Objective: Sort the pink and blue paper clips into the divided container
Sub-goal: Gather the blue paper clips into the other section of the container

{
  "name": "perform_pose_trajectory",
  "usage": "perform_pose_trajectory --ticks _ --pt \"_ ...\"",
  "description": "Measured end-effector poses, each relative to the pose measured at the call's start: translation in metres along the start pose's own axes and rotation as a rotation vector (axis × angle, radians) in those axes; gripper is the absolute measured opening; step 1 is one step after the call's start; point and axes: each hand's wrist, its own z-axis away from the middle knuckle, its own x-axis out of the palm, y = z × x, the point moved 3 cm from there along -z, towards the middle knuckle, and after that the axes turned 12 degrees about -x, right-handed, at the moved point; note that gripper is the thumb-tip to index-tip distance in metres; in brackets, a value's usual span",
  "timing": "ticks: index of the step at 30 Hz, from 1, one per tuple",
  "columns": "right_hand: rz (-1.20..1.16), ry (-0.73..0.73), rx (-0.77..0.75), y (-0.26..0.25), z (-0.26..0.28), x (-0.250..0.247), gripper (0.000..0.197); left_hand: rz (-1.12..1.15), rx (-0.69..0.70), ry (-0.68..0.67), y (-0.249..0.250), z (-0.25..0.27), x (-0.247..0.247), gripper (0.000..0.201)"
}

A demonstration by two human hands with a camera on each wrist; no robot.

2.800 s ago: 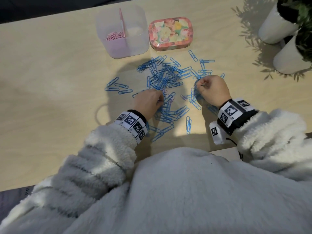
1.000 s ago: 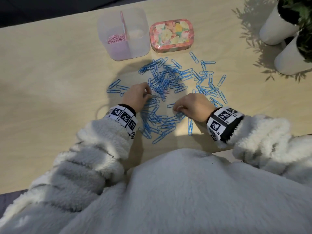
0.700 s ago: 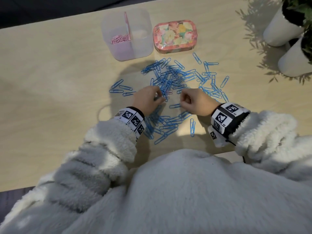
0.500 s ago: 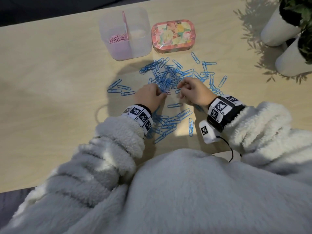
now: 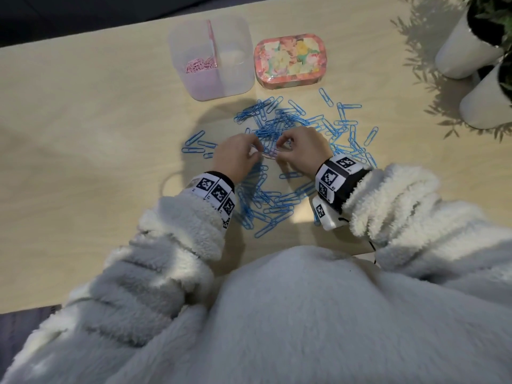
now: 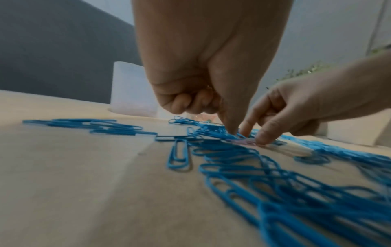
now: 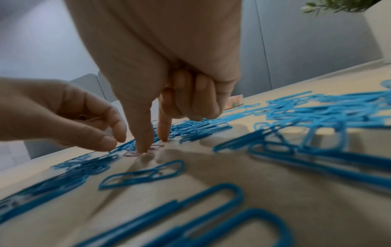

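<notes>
A small pink wire paper clip [image 7: 135,153] is pinned flat on the pale wooden table [image 5: 83,134] under the right hand [image 5: 300,152], thumb and forefinger extended, not yet closed on it. The left hand [image 5: 235,159] hovers at 9 o'clock, fingers loosely curled, empty. Surrounding blue wire paper clips [image 5: 277,200] should be held clear before lifting. In the translucent divided plastic container [image 5: 177,65] at 12 o'clock, pink clips occupy the left compartment (the right appears empty)

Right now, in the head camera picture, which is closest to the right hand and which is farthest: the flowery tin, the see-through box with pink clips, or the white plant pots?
From the right hand:
1. Flowery tin, straight beyond the hand.
2. See-through box, beyond and to the left.
3. White plant pots, far off at the right corner.
</notes>
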Motion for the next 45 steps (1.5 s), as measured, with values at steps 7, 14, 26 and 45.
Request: perform_pose_trajectory --ticks 7,14,26,45 --pt "0.049 -0.010 -0.015 -0.009 0.006 0.000 0.011 -0.153 0.135 -0.023 0.012 0.003 0.013 0.015" --pt "0.256 -0.161 -0.151 -0.002 0.016 0.005 0.021 -0.155 0.195 -0.095 0.001 0.008 0.011 0.018" --pt "0.086 -0.303 -0.086 -0.007 0.022 0.012 0.004 -0.013 -0.149 0.243 -0.030 -0.092 -0.121 0.026" --pt "-0.081 -0.060 0.119 0.000 0.008 0.012 0.025 0.011 0.049 0.435 -0.047 -0.073 -0.112 0.026"
